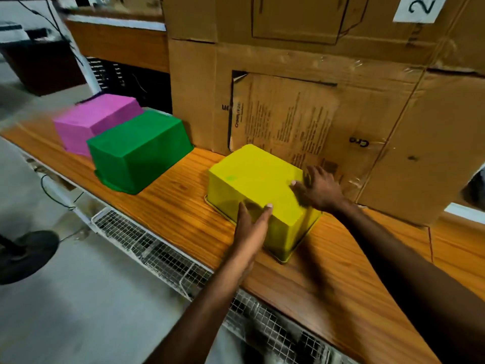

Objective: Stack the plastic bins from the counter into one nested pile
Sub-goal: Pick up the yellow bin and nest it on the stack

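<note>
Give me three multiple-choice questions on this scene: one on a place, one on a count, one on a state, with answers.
1. Where is the green bin? A: stacked on another. B: between the pink bin and the yellow bin. C: at the row's end.
2. How many bins stand on the counter? A: two. B: three. C: four.
3. How is the yellow bin? A: upside down, gripped by left hand and right hand. B: upright, untouched. C: nested.
Answers: B, it sits mid-row; B, pink, green, yellow; A, base up, a hand at each side.

Close head view, down onto counter (181, 208)
</note>
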`<state>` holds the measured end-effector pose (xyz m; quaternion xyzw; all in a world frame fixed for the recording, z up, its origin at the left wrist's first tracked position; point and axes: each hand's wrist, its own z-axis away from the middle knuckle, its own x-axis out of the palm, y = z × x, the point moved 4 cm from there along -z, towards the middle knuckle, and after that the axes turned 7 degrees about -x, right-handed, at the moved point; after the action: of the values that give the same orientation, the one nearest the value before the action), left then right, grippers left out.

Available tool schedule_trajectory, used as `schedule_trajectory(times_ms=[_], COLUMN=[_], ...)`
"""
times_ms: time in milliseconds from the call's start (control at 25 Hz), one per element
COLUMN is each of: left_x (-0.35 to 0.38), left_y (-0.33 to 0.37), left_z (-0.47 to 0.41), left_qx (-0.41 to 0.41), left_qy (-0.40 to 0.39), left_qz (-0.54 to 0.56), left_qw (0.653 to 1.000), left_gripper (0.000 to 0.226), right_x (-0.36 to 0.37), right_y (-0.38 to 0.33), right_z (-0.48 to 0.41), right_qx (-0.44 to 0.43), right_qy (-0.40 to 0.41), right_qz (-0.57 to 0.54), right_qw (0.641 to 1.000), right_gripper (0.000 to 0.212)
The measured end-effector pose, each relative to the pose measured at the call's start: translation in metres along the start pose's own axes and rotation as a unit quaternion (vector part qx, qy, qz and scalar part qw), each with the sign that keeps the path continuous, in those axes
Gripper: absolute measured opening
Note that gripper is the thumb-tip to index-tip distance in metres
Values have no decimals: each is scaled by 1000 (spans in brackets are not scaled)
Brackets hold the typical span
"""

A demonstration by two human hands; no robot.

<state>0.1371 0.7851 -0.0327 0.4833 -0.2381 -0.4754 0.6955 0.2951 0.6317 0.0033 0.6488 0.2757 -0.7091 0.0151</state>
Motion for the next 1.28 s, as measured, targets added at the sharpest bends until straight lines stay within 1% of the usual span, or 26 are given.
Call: schedule_trajectory(times_ms=[40,120,160,280,360,440,520,600,640,760,800,920,1080,1240,1280], left_x=[2,7,7,-1,-9,-19,-28,-37,-40,-43,-43,-44,-47,-44,-43], left_y=[3,6,6,6,11,18,23,25,26,34,40,42,41,47,48], left_z=[-6,-15,-18,-16,-10,-3,7,20,27,35,40,47,58,67,70], left_qx=[-9,-14,-10,5,25,50,76,102,114,131,138,140,143,157,152], left_qy=[-9,-14,-8,23,35,42,49,65,74,78,76,76,65,66,65], left_qz=[-5,-11,-10,8,33,84,122,123,120,98,97,104,89,107,114], left_qw=[1000,1000,1000,1000,999,994,988,985,983,983,983,982,984,980,980], left_gripper=[92,90,90,86,78,67,57,55,59,80,83,86,82,61,60], right_x=[4,7,8,3,-6,-18,-32,-37,-38,-37,-38,-45,-50,-54,-57], right_y=[3,8,11,12,9,1,-12,-14,-14,-21,-25,-33,-30,-25,-23], right_z=[-5,-12,-14,-2,10,25,44,57,63,64,65,71,80,90,93], right_qx=[20,37,41,45,42,25,8,-3,-6,-23,-36,-62,-68,-76,-80], right_qy=[-14,-2,5,13,44,73,90,91,81,42,33,22,21,28,31], right_qz=[-10,-43,-72,-174,-246,-308,-345,-398,-425,-464,-474,-470,-480,-507,-515], right_qw=[1000,998,997,984,967,948,934,913,901,884,879,880,874,858,853], right_gripper=[77,82,80,64,66,68,62,57,61,85,87,79,80,72,70])
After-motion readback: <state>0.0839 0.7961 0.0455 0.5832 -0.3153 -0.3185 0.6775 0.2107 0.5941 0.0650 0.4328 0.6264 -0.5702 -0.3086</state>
